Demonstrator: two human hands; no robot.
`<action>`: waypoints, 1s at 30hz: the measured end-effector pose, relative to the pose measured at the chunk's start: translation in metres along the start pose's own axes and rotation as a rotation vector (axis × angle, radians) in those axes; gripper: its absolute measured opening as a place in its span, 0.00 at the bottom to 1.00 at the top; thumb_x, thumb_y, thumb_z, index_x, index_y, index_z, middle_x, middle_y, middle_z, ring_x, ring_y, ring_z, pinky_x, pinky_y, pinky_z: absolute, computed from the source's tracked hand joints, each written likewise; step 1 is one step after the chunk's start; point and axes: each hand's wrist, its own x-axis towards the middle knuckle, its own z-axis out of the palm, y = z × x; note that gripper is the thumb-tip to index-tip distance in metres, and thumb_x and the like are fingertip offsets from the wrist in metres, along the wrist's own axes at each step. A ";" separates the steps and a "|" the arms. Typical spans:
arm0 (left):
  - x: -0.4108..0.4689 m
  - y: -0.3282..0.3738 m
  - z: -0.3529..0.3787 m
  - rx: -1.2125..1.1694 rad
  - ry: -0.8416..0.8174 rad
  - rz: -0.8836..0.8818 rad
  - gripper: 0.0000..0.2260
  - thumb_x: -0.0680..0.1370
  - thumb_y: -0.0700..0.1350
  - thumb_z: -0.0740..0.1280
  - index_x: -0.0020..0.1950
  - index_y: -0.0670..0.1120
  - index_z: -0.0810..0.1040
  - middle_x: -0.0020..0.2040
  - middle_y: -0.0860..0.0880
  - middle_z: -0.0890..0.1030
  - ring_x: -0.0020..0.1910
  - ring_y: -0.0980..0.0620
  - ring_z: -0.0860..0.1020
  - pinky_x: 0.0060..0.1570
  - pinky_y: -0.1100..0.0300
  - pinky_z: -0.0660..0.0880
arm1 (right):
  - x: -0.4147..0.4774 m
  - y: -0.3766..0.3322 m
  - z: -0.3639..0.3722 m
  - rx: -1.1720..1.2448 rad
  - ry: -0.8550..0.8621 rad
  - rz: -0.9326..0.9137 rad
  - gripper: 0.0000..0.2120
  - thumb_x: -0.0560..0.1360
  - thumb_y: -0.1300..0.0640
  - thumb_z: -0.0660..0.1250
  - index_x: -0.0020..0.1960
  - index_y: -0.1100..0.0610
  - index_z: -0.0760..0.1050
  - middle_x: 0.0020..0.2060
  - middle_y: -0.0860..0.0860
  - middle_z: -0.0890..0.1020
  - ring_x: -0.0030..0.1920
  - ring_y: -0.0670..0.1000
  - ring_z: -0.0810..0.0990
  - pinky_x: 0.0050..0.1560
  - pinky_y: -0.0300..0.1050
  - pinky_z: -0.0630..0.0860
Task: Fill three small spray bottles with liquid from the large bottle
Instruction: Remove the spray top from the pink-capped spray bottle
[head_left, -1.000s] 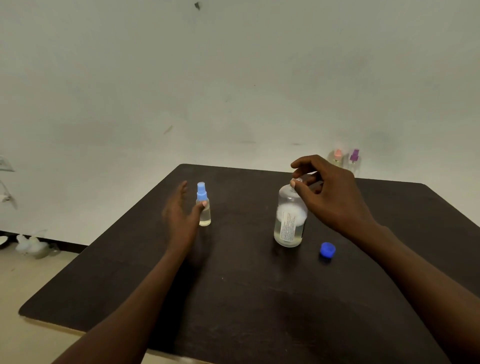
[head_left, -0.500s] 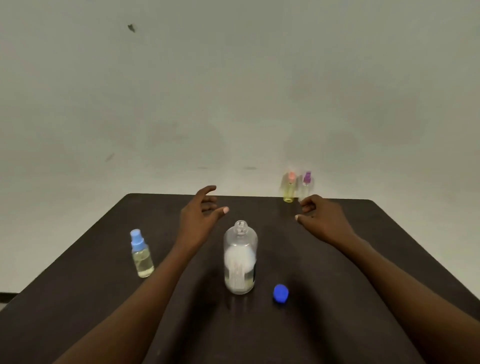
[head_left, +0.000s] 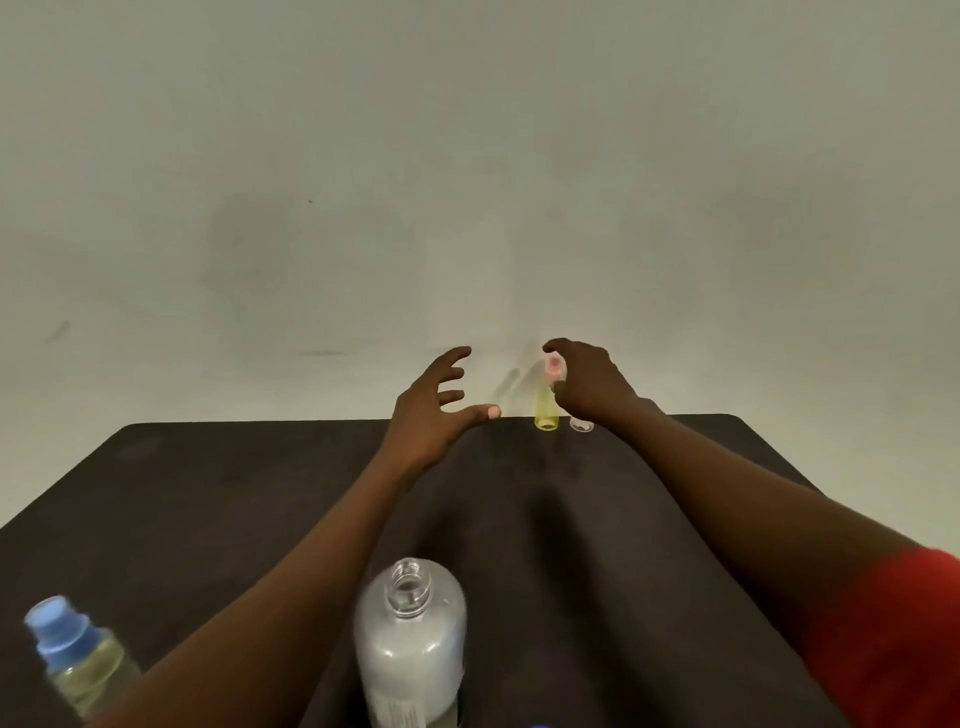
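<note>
The large clear bottle (head_left: 410, 639) stands uncapped at the near edge of the dark table (head_left: 234, 493). A blue-capped spray bottle (head_left: 78, 657) with yellowish liquid stands at the near left. At the far edge stands a yellow spray bottle with a pink cap (head_left: 547, 410); beside it only the base of a clear spray bottle (head_left: 581, 425) shows. My right hand (head_left: 587, 382) is curled around the pink-capped bottle's top, thumb near its neck, and hides the clear bottle's upper part. My left hand (head_left: 434, 410) hovers open just left of them, fingers spread.
A plain pale wall rises right behind the table's far edge. A sliver of the blue cap (head_left: 540, 726) shows at the bottom border. My forearms cross the middle of the table on either side of the large bottle.
Both hands have reached forward to the far edge. My right hand now touches the pink-capped bottle. The view has moved closer, so the large bottle and blue-capped bottle sit at the bottom.
</note>
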 end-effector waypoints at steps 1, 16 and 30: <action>0.003 -0.001 0.004 -0.014 0.000 -0.002 0.34 0.70 0.49 0.77 0.73 0.57 0.67 0.68 0.50 0.74 0.63 0.50 0.77 0.54 0.64 0.73 | 0.007 0.000 0.004 -0.035 -0.008 -0.015 0.27 0.73 0.68 0.62 0.71 0.54 0.67 0.67 0.54 0.73 0.66 0.55 0.71 0.57 0.43 0.68; 0.003 -0.046 0.003 0.010 -0.007 -0.113 0.27 0.72 0.43 0.75 0.69 0.50 0.74 0.58 0.45 0.80 0.54 0.50 0.82 0.60 0.53 0.77 | 0.024 -0.025 0.023 0.022 -0.074 -0.121 0.09 0.70 0.60 0.73 0.50 0.58 0.80 0.45 0.51 0.77 0.49 0.51 0.76 0.42 0.39 0.68; -0.062 0.014 -0.060 0.100 0.125 -0.074 0.20 0.72 0.39 0.74 0.63 0.44 0.79 0.52 0.47 0.83 0.51 0.50 0.82 0.55 0.57 0.78 | -0.057 -0.142 -0.029 0.155 -0.184 -0.287 0.10 0.69 0.60 0.74 0.50 0.56 0.81 0.44 0.50 0.81 0.43 0.51 0.83 0.35 0.35 0.75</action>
